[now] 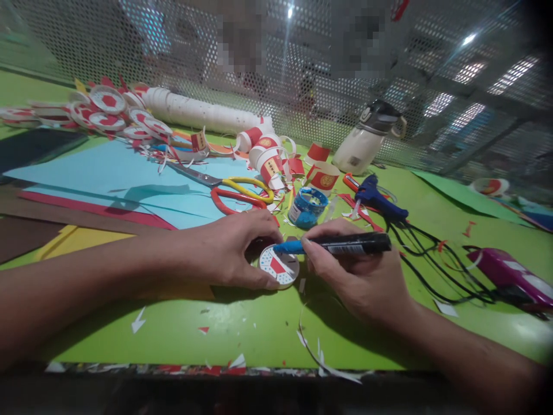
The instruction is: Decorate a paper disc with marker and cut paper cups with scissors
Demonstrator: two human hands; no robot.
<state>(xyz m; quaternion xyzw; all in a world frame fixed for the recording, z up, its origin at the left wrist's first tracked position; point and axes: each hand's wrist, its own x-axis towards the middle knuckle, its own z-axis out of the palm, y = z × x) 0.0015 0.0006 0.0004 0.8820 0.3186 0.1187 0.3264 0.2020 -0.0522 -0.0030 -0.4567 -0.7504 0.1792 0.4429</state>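
My left hand [228, 248] grips the edge of a small round paper cup bottom [280, 276] on the green table, thumb at the near rim and fingers at the far side. The white face carries a red shape and several blue marks; part of it is plain. My right hand [363, 279] is closed around a black marker [356, 244] with a blue front end. The marker's tip meets the upper part of the disc. Just beyond it stands a blue-smeared open jar [307, 207]. Scissors [242, 193] with red and yellow handles lie beyond my left hand.
Light blue paper sheets [108, 181] cover the left. Decorated discs [108, 101] pile up behind them, beside a long row of stacked cups [203, 109]. Cut red cups [268, 155], a bottle [363, 138], a blue glue gun [375, 196], cables and a purple device [512, 274] stand around.
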